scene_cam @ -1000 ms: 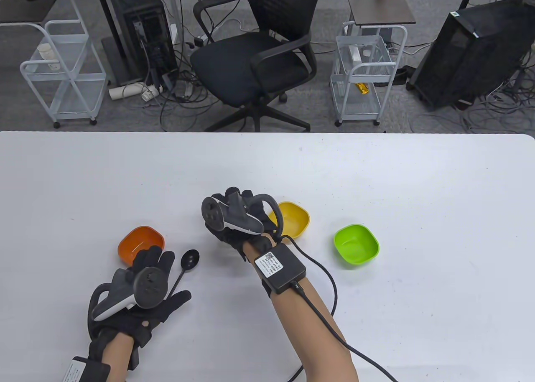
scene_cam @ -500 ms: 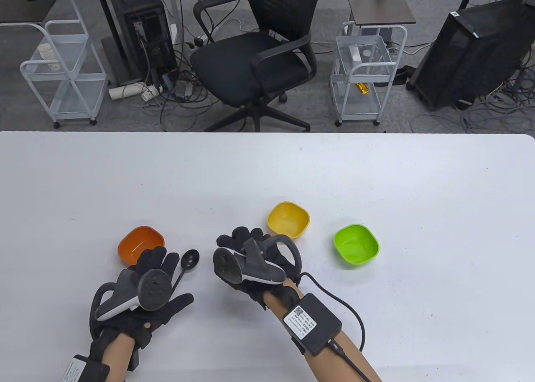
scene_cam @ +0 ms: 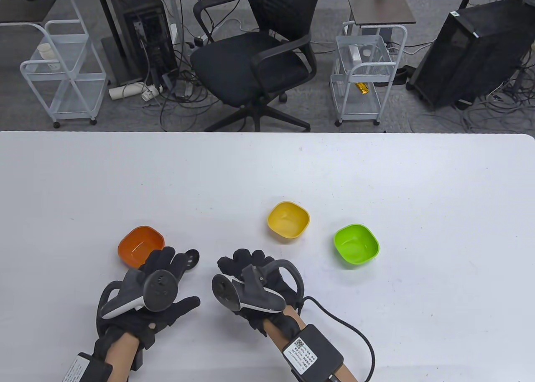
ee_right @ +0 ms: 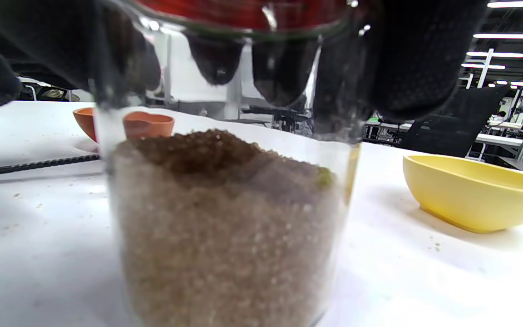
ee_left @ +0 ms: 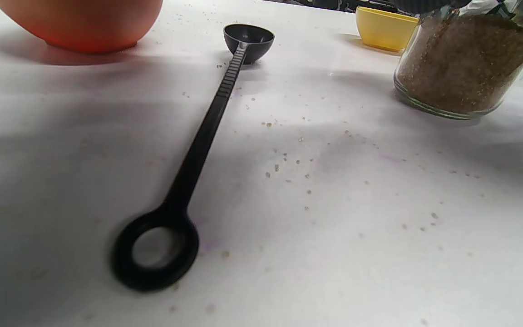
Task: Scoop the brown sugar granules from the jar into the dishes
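My right hand (scene_cam: 246, 265) grips a clear glass jar (ee_right: 225, 218) of brown sugar from above, fingers (ee_right: 407, 68) round its red top. The hand hides the jar in the table view. In the left wrist view the jar (ee_left: 463, 63) has its base on the table. A black long-handled spoon (ee_left: 207, 131) lies flat on the table, its bowl (scene_cam: 192, 258) showing past my left hand (scene_cam: 167, 269). That hand is spread open over the handle and holds nothing. The orange dish (scene_cam: 140, 242), yellow dish (scene_cam: 288, 220) and green dish (scene_cam: 356, 245) look empty.
Loose sugar grains (ee_left: 288, 168) are scattered on the white table (scene_cam: 376, 169) between spoon and jar. A cable (scene_cam: 359, 340) runs from my right wrist. An office chair (scene_cam: 255, 60) and carts stand beyond the far edge.
My right hand has brought the jar back from beside the yellow dish toward the near edge, close to the spoon. My left hand has shifted a little right, covering more of the spoon.
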Demonstrator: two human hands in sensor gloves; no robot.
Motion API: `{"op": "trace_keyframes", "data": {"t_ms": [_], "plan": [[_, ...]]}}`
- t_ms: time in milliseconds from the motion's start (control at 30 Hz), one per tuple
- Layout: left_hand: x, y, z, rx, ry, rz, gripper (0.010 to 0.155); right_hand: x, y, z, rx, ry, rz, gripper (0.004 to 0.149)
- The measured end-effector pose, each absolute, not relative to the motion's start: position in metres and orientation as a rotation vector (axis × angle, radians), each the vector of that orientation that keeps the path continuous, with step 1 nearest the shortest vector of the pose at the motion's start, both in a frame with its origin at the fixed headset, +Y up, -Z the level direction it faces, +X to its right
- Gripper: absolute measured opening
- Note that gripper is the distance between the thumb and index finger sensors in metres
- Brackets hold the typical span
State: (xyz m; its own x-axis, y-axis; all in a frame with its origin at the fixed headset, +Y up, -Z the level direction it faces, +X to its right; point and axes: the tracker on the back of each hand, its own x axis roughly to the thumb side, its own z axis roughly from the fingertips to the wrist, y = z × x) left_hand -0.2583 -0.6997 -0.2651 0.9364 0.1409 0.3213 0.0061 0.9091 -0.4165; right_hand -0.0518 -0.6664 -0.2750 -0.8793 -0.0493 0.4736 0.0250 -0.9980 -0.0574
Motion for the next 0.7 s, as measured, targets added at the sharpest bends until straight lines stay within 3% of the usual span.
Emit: {"op": "trace_keyframes", "data": {"t_ms": [367,500,700], "plan": [[-0.25,-0.703,-0.262,-0.432,-0.404,0.107,0.102,-0.047,-0.667,-0.28,-0.768,-0.035,-3.042,0.07],[-0.242,-0.708,-0.259,-0.451,-0.453,0.154,0.106,-0.044,-0.663,-0.28,-0.788,-0.152,-3.04,0.079],[-0.224,-0.716,-0.263,-0.484,-0.539,0.425,0.113,-0.032,-0.643,-0.278,-0.774,-0.212,-3.058,0.09]]}}
